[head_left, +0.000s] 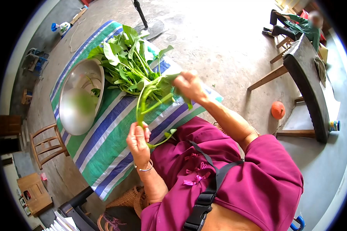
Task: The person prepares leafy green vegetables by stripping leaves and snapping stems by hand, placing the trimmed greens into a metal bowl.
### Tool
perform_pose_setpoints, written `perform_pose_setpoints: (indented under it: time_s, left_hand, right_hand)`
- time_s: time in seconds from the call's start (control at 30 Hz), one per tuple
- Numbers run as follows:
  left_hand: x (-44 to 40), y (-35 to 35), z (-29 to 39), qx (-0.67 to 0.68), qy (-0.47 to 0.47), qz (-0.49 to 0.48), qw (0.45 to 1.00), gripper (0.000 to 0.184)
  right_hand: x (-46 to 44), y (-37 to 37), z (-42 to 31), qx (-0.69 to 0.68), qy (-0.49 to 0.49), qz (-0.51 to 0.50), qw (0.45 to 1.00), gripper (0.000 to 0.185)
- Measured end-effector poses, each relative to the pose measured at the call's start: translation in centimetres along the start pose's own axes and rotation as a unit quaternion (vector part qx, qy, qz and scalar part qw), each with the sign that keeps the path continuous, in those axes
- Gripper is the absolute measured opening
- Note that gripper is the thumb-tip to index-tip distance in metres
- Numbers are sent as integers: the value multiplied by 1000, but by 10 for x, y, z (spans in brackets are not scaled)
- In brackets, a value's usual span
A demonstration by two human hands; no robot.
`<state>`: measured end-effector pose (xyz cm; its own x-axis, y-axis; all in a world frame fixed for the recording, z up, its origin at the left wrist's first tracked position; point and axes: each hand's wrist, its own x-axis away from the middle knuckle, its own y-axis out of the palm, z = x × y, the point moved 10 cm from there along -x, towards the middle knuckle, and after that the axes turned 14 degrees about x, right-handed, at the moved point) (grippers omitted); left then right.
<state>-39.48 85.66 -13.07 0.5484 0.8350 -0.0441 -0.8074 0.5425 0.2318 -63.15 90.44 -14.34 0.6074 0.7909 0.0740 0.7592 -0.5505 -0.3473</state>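
Observation:
My left hand (139, 139), with a bracelet at the wrist, is closed around the lower ends of several long green stems (144, 109) just above my lap. Farther up, my right hand (189, 85) grips the leafy upper part of the same stems; its fingers are partly smeared by motion. Behind both hands lies a heap of leafy greens (123, 65) on a table covered with a striped cloth (104, 144). Left of the heap stands a metal basin (67, 122) with a few green bits inside. One loose stem with a leaf hangs below my left hand.
A wooden chair (49, 145) stands left of the table, and a pole on a round base (152, 30) is behind it. To the right are a dark-edged table (306, 92) and an orange round object (277, 110) on the floor. Another person (302, 26) sits at the far right.

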Motion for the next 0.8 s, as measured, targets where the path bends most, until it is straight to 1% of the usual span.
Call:
perform_pose_setpoints:
  time_s: [0.03, 0.07, 0.1, 0.17, 0.2, 0.23, 0.3, 0.37, 0.43, 0.47, 0.5, 0.53, 0.6, 0.63, 0.67, 0.7, 0.73, 0.8]
  left_hand:
    - [0, -8, 6, 0, 24, 27, 999, 25]
    - [1, -15, 11, -22, 28, 45, 998, 25]
    - [1, -22, 16, -45, 35, 67, 996, 25]
    - [2, -22, 21, -50, 39, 68, 996, 25]
    - [0, -16, 21, -61, 36, 47, 996, 24]
    - [-2, -9, 20, -72, 35, 24, 997, 23]
    - [-4, -3, 15, -54, 27, 21, 998, 22]
    - [-5, 2, 10, -57, 21, 8, 998, 22]
    - [-6, 7, 12, -54, 19, 7, 998, 22]
    - [-6, 8, 14, -63, 19, 8, 998, 22]
    - [-6, 8, 15, -72, 20, 10, 997, 22]
    - [-5, 6, 14, -92, 20, 10, 996, 26]
    - [-4, 4, 17, -108, 30, 23, 993, 26]
    - [-3, 2, 19, -125, 37, 32, 991, 26]
    - [-3, 1, 18, -124, 37, 36, 991, 26]
    - [-3, -1, 20, -152, 49, 43, 986, 26]
    - [-3, -2, 21, -180, 60, 49, 981, 25]
    - [-3, -2, 20, -193, 69, 50, 977, 24]
  right_hand:
    - [-12, -16, 17, -70, 15, 65, 995, 20]
    - [-16, -33, 32, -115, 19, 98, 988, 19]
    - [-18, -48, 28, -84, -33, 104, 990, 19]
    - [-12, -49, 19, -188, -24, 45, 981, 18]
    - [-7, -50, 11, -188, -22, 43, 981, 18]
    - [-2, -51, -3, -156, -39, 39, 986, 17]
    - [6, -48, -19, -115, -81, 22, 990, 17]
    - [20, -30, -48, -99, -130, -40, 986, 12]
    - [38, -4, -88, -10, -241, -106, 965, 8]
    - [48, 6, -110, 82, -370, -82, 922, 8]
    - [55, 14, -119, 87, -436, -50, 894, 9]
    - [55, 25, -117, 119, -428, -57, 894, 11]
    - [58, 45, -112, 199, -416, -75, 884, 12]
    - [61, 49, -112, 199, -418, -77, 883, 12]
    - [63, 58, -108, 254, -413, -88, 870, 10]
    - [63, 66, -103, 308, -407, -98, 854, 9]
    - [65, 67, -104, 322, -427, -72, 842, 8]
    - [67, 70, -101, 330, -421, -71, 842, 8]
